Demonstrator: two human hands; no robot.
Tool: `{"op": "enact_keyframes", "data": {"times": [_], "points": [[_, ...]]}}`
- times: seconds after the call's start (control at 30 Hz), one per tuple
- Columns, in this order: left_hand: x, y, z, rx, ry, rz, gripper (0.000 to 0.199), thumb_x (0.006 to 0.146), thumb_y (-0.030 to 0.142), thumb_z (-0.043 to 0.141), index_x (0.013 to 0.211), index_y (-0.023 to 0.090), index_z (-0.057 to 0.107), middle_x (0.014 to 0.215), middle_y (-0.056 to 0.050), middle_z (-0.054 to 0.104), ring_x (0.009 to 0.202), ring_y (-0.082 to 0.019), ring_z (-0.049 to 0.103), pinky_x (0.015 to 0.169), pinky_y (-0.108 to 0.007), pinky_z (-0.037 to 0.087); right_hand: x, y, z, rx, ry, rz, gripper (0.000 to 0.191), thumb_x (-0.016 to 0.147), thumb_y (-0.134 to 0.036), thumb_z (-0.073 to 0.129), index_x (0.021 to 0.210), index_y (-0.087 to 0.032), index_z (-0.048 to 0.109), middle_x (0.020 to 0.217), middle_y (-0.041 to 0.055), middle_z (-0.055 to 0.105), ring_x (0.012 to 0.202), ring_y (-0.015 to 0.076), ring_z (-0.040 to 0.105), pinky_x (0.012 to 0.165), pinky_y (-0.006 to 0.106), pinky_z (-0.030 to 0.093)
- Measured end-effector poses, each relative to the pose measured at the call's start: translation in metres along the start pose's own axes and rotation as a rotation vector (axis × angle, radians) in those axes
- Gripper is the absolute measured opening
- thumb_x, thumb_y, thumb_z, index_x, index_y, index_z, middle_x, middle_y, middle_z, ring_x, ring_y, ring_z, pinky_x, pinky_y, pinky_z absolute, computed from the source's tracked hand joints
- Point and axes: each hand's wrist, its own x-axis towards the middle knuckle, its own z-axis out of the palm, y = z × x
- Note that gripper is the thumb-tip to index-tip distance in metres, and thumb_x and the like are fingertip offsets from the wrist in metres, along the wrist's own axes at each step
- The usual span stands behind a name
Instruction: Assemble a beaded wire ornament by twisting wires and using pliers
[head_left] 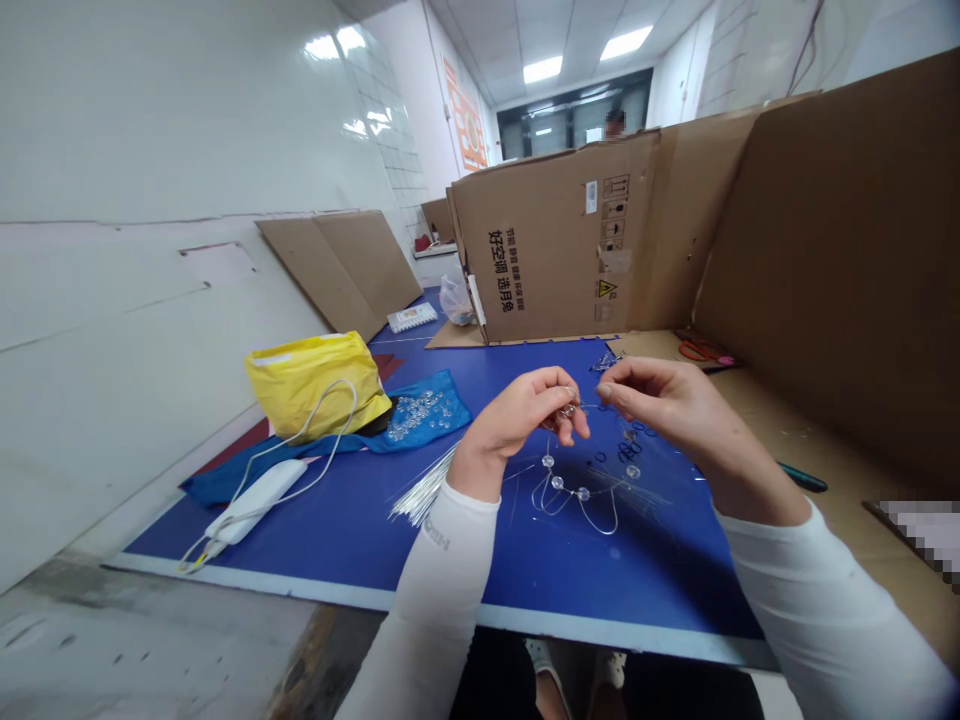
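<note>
Over the blue table, my left hand (546,405) pinches a clear bead (568,410) with wire at it. My right hand (649,392) is just to the right, thumb and forefinger pressed together on a thin wire (590,405) that runs between the two hands. Below them hangs or lies a looped wire strand with several clear beads (557,483); whether it touches the table I cannot tell. Small dark rings (628,452) lie under my right hand. A bundle of straight silvery wires (426,487) is beside my left wrist.
Loose clear beads (420,415) lie on blue cloth at the left, near a yellow bag (319,385) and a white power strip (259,505). Cardboard (555,250) stands behind. Red-handled scissors (701,349) and a green tool (802,477) are at the right. A person is far back.
</note>
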Motion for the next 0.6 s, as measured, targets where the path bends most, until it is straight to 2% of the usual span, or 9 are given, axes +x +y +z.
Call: {"op": "enact_keyframes", "data": {"times": [0.13,0.37,0.6], "points": [[0.001,0.0,0.0,-0.011,0.012,-0.008,0.006,0.091,0.017,0.05,0.086,0.018,0.051,0.065,-0.001,0.072,0.046,-0.008,0.061,0.052,-0.02,0.048,0.002,0.001,0.003,-0.031,-0.075,0.004,0.027,0.081,-0.046,0.068,0.072,-0.02,0.069,0.062,-0.0006,0.06,0.055,0.0115,0.046,0.051,0.027,0.036],[0.004,-0.001,0.0,-0.02,0.018,-0.033,0.007,0.093,0.017,0.05,0.086,0.018,0.051,0.065,-0.001,0.072,0.047,-0.008,0.062,0.054,-0.021,0.048,0.003,0.006,0.003,-0.069,-0.127,0.024,0.029,0.081,-0.049,0.07,0.074,-0.02,0.071,0.065,0.001,0.063,0.058,0.0124,0.048,0.053,0.027,0.037],[0.005,-0.002,-0.002,-0.034,0.012,-0.024,0.006,0.092,0.014,0.05,0.088,0.018,0.052,0.067,-0.001,0.073,0.05,-0.008,0.064,0.058,-0.023,0.05,0.007,0.015,0.003,-0.1,-0.113,0.052,0.032,0.075,-0.052,0.072,0.074,-0.02,0.073,0.067,0.0024,0.065,0.058,0.0133,0.048,0.054,0.029,0.037]]}}
